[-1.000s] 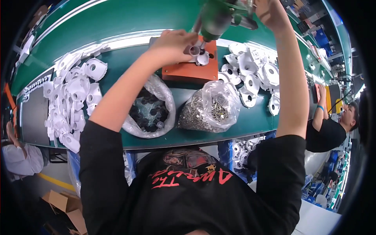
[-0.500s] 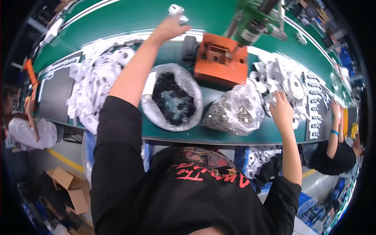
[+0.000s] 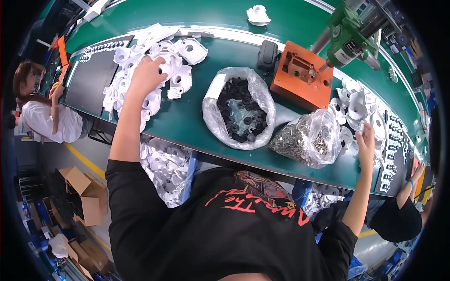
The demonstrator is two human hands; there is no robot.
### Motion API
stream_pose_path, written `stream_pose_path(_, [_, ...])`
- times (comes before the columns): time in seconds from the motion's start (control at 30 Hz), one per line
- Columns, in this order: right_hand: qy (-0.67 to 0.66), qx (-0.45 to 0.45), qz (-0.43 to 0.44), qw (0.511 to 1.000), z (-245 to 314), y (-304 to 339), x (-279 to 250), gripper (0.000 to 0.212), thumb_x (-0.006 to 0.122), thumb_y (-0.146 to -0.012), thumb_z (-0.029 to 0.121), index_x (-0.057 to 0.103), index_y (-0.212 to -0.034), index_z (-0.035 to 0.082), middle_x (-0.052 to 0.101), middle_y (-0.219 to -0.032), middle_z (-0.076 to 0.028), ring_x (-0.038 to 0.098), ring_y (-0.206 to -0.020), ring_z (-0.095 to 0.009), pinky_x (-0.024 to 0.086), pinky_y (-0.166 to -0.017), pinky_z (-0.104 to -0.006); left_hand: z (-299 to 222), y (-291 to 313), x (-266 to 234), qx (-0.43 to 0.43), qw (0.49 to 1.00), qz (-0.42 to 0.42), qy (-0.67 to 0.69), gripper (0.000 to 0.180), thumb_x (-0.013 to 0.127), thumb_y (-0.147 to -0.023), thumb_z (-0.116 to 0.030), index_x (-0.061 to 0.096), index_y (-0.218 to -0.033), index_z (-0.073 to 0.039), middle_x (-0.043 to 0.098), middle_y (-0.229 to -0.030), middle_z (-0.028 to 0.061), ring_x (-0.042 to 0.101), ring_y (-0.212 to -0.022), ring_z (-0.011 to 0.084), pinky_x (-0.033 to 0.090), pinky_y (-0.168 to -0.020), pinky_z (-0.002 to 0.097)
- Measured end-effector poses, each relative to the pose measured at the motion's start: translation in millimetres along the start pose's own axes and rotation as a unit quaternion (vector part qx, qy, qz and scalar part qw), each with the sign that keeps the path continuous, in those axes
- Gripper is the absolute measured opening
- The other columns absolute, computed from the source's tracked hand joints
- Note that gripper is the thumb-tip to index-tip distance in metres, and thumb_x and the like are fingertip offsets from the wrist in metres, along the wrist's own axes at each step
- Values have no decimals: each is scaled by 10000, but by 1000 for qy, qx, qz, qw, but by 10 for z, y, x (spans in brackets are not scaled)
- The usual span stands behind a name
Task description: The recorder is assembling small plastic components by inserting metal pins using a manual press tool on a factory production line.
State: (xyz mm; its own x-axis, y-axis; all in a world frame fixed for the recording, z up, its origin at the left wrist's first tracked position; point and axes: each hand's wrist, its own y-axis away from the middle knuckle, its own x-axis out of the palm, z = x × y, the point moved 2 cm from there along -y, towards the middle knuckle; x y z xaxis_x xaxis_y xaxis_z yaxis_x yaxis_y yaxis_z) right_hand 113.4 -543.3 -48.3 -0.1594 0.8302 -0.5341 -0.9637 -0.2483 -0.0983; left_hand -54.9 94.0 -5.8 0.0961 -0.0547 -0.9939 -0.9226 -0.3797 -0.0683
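Observation:
My left hand [image 3: 147,77] is over the left pile of white plastic housings [image 3: 159,100], touching its top with fingers apart. My right hand [image 3: 366,139] is beside the right pile of white plastic parts [image 3: 357,105]. Its fingertips are pinched around a small pale piece, too small to name. Between my hands stand a clear bag [image 3: 210,126] of black plastic parts [image 3: 243,112] and a clear bag [image 3: 330,151] of metal screws [image 3: 295,140]. A single white housing [image 3: 258,16] lies on the green surface beyond the metal rail.
Behind the bags sits an orange fixture block [image 3: 300,84] under a green press [image 3: 347,44], with a black block [image 3: 267,55] beside it. Dark trays [image 3: 91,86] with small parts flank the piles. A person [image 3: 49,107] works at left, another [image 3: 398,220] at right.
My left hand let go of the white housing beyond the rail and came back to the left pile. My right hand drew slightly nearer from the right pile. The view shifted left.

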Motion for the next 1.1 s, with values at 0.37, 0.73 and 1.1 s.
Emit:
stream_pose_path(0.37, [70,-172,-175,967,632,144,-199,339,433,-976,182,486,-1258,2,522,-1231,-74,532,-1049,-127,399,-904,-255,-262,-131,-164,-19,928,-79,364,214,525,-892,-191,546,-1052,-51,618,-883,137,601,-835,266,452,-707,398])
stream_pose_path(0.73, [-149,-186,-23,971,2476,345,1510,269,390,-964,199,563,-1023,1,546,-933,-48,487,-822,-101,388,-740,-234,-2531,752,-376,229,687,-62,687,189,396,-965,-152,512,-954,-3,567,-879,32,515,-815,80,424,-737,226])
stream_pose_path(1.1, [-213,-131,-46,967,2226,436,1476,443,334,-1001,313,592,-1120,-26,623,-944,-102,559,-808,-121,429,-720,-242,-2909,880,-204,156,606,17,780,268,554,-879,-279,536,-947,-21,567,-862,9,523,-773,75,422,-684,218])
